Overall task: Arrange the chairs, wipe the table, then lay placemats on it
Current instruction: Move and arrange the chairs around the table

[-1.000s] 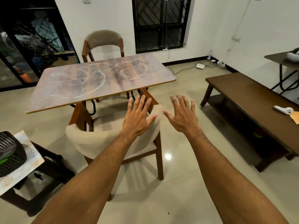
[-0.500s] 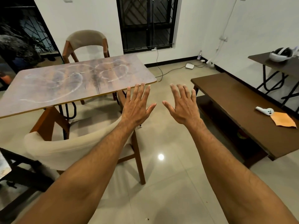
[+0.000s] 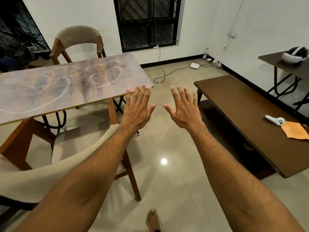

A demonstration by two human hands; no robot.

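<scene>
Near chair [image 3: 41, 174]: at the table's [image 3: 50, 86] near long edge, beige backrest toward the camera, seat partly under the top. Far chair [image 3: 78, 41]: at the table's far edge, upright, facing in. Table: top marked with pale looping streaks, nothing lying on it. Left hand [image 3: 137, 111]: raised just off the table's near right corner, palm down, fingers [image 3: 142, 94] spread and straight, grasping nothing; forearm crossing above the near chair's backrest, contact not determinable. Right hand [image 3: 184, 111]: level with the left and just beside it, further right of the table over bare floor, fingers splayed, released, nothing held. Bare foot [image 3: 153, 220]: on the floor tiles, well nearer the camera than the table. Bench [image 3: 242, 114]: right of the table, apart from it, carrying a white controller [image 3: 274, 120] touching an orange cloth [image 3: 295, 131]. Side table [image 3: 275, 61]: beyond the bench, furthest right of the table, bearing a headset [image 3: 295, 54]. Placemats: none in view.
</scene>
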